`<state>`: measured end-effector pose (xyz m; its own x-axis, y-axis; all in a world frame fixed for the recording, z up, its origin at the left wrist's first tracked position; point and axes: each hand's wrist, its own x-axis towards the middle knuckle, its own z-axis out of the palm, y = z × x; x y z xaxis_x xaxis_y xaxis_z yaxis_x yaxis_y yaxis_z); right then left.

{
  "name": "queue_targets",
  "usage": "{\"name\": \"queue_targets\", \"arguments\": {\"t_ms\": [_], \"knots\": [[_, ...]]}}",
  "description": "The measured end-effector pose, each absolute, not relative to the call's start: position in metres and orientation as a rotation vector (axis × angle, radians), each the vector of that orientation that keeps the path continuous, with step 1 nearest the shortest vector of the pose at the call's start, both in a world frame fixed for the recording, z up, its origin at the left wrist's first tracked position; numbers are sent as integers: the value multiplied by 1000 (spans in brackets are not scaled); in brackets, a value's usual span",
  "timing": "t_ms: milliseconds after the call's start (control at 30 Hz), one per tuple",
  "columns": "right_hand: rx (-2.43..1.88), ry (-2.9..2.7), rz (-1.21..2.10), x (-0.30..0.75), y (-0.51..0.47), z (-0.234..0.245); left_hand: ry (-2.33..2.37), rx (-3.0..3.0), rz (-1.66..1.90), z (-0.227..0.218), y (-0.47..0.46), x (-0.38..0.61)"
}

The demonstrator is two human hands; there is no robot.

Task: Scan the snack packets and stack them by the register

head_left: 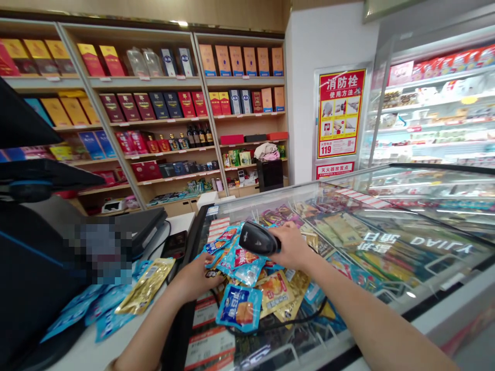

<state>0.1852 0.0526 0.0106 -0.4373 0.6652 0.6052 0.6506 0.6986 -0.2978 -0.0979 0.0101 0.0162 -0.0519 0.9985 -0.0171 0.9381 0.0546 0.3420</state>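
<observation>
A black barcode scanner (260, 238) is gripped in my right hand (292, 245), its head turned left over a heap of snack packets. My left hand (198, 279) is at the heap's left edge, its fingers and thumb closed on a blue snack packet (214, 247); the fingertips are partly hidden. Blue and gold packets lie piled on the glass freezer lid. Toward me lies a blue packet (240, 307) with a picture of food, beside a gold packet (274, 292). The scanner's black cable (294, 321) curves around the near side of the heap.
More blue packets and a gold one (149, 286) lie on the white counter at left, beside a black checkout terminal (31, 257). A phone (176, 244) rests near the freezer edge. Behind stand shelves (150, 123) of boxes and bottles; a lit display fridge (436, 113) is at right.
</observation>
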Motion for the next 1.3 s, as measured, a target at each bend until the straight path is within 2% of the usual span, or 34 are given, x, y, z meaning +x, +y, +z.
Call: {"name": "queue_targets", "arguments": {"t_ms": [200, 433, 600, 867, 1300], "knots": [[-968, -2174, 4, 185, 51, 11, 1702, 1751, 682, 30, 3, -119], [-997, -2213, 4, 184, 49, 9, 1918, 1471, 1043, 39, 1, -123], [-1050, -2251, 35, 183, 47, 11, 1774, 1236, 1336, 37, 3, -117], [-1073, -2254, 22, 182, 46, 12, 1582, 1237, 1405, 30, 5, -111], [-1023, -2257, 22, 184, 47, 13, 1617, 1311, 1355, 28, 5, -112]]}}
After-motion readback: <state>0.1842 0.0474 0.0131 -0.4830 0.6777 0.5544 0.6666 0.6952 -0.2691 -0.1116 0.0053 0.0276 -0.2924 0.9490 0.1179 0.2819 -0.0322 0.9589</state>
